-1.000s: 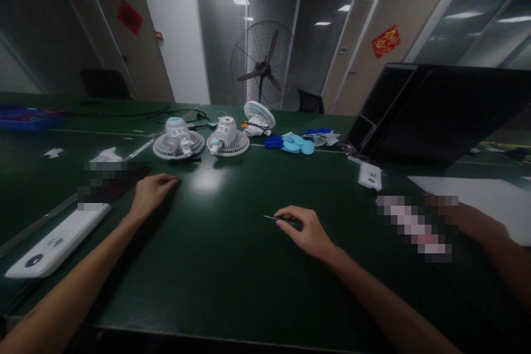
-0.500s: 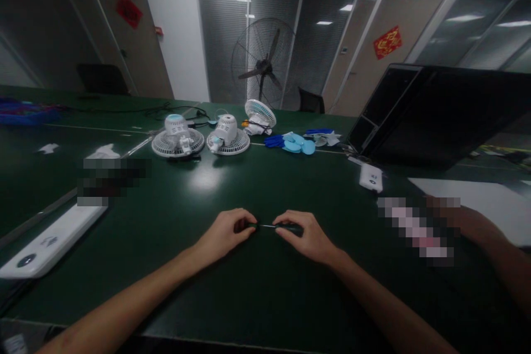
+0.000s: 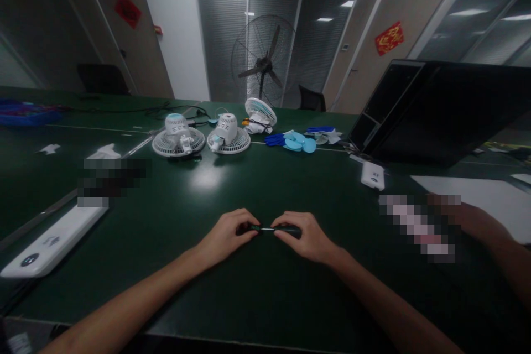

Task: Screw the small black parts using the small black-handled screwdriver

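Dark screwdriver (image 3: pixel 293 230) stays pinched in right hand (image 3: pixel 309 237) — left hand (image 3: pixel 227 233), newly alongside, pinches a small piece (image 3: pixel 256 228).

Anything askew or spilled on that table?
One white fan rests tilted, unlike the two fans near it, which lie face down. No spill shows; the dark-handled tool between left hand and right hand looks fine.

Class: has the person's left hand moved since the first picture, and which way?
Yes. Judged against the white fans, the left hand has moved rightward and farther from them, toward the right hand.
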Demonstrator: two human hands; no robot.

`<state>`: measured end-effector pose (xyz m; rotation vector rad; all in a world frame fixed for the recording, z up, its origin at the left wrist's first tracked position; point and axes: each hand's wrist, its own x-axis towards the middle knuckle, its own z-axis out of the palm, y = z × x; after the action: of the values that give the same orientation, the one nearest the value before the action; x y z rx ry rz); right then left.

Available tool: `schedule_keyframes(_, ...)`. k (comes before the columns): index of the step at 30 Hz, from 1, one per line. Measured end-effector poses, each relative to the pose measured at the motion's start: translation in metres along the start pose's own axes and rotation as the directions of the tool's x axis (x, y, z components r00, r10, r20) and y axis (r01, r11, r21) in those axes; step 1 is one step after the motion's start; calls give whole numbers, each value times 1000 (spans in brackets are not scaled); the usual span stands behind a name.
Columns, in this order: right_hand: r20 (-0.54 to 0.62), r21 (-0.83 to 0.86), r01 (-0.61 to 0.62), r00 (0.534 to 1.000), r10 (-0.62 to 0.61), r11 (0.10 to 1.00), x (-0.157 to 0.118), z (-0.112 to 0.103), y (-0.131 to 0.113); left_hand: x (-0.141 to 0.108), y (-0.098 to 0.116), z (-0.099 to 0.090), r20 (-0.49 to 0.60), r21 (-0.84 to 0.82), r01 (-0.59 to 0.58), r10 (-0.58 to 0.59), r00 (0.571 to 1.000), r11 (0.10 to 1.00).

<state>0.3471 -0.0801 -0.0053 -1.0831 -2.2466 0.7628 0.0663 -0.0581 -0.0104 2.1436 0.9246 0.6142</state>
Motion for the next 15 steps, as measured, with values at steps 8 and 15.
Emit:
schedule_keyframes(8, -21, 23, 12, 1000, -12, 1000, 3, 4, -8, 1, -2, 0, -1, -2, 0, 0, 1000, 1000)
schedule_keyframes(15, -53, 2, 15, 998, -15, 1000, 3, 4, -8, 2, 4, 0, -20, 11, 2, -2, 1000, 1000)
